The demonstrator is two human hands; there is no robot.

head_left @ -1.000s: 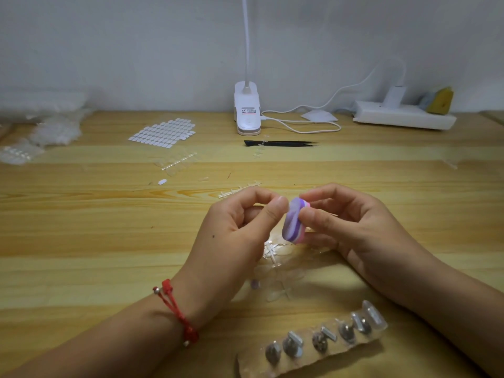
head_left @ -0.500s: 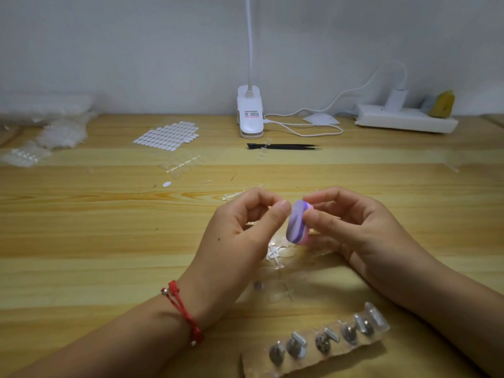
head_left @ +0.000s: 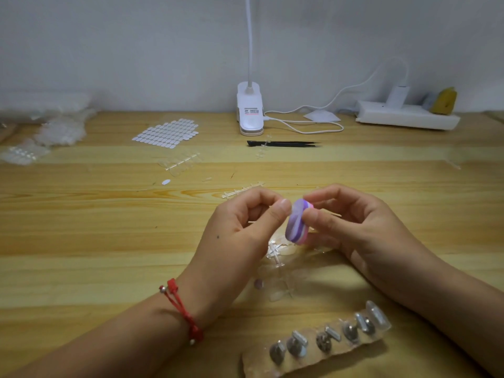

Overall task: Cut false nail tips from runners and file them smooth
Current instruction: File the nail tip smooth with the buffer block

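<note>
A white clip lamp (head_left: 249,110) stands at the back of the desk (head_left: 81,227), with a power strip (head_left: 406,117) to its right. Black tweezers (head_left: 283,144) lie in front of the lamp, and a pack of metal bits (head_left: 321,342) lies nearest.

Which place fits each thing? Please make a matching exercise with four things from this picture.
1. purple file block
2. black tweezers
3. red bracelet
4. white power strip

A. on the left hand, at its wrist
B. far right, by the wall
C. held by the right hand
D. before the lamp base

Pairs: 1-C, 2-D, 3-A, 4-B
</note>
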